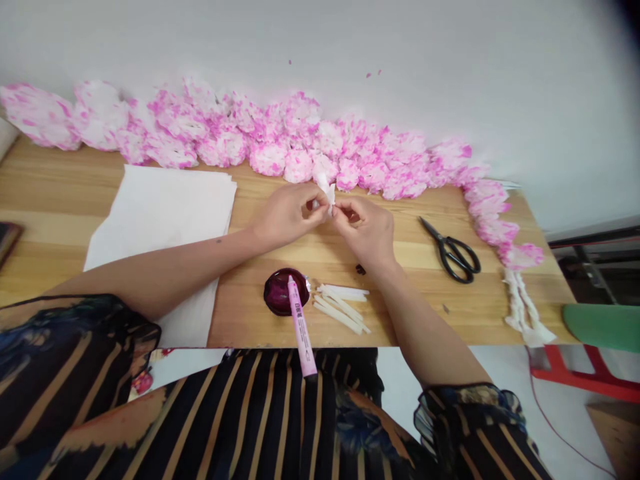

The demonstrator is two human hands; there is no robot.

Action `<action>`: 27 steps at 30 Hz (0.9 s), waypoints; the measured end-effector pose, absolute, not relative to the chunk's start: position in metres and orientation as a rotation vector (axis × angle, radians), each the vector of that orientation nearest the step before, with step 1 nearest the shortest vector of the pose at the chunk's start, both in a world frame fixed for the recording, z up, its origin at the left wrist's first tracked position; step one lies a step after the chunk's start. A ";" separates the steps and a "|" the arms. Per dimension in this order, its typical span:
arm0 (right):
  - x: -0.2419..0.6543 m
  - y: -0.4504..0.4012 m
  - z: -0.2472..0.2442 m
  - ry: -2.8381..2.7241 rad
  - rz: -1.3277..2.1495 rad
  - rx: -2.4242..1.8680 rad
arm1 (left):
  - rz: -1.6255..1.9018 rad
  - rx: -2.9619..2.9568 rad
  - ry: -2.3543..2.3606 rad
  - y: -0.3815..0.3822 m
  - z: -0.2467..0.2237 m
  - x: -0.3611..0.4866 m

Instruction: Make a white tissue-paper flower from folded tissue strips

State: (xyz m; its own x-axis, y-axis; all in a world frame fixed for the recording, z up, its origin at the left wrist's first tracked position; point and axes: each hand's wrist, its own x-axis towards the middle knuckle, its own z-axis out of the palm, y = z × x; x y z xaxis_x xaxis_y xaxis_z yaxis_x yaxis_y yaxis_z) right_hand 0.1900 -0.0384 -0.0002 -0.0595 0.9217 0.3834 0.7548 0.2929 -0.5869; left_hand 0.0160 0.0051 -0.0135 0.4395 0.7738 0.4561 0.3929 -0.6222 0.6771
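Observation:
Over the middle of the table, my left hand (295, 212) pinches a small white piece of twisted tissue paper (329, 191) between thumb and fingers. My right hand (367, 230) is closed on the lower end of the same piece, its fingertips close to the left ones. Part of the paper is hidden behind my fingers. Nearer to me, a pink marker (301, 327) lies with its tip on a small dark dish of purple colour (276, 293). Several thin white sticks (343, 308) lie to the right of the dish.
Crumpled pink-and-white paper flowers (300, 140) line the table's back edge against the wall. A stack of white paper sheets (165, 213) lies at left. Black-handled scissors (453, 253) rest at right. White twisted paper strips (523, 307) sit by the right edge, near a green stool top (603, 327).

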 end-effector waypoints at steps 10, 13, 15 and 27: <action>0.189 -0.038 -0.002 -1.848 0.295 -1.488 | 1.068 2.212 0.950 0.006 -0.015 0.016; 0.189 -0.038 -0.002 -1.847 0.302 -1.498 | 1.069 2.199 0.956 0.005 -0.014 0.017; 0.189 -0.038 -0.002 -1.833 0.318 -1.490 | 1.072 2.183 0.959 0.004 -0.013 0.017; 0.190 -0.037 -0.002 -1.816 0.356 -1.475 | 1.078 2.157 0.952 0.004 -0.013 0.017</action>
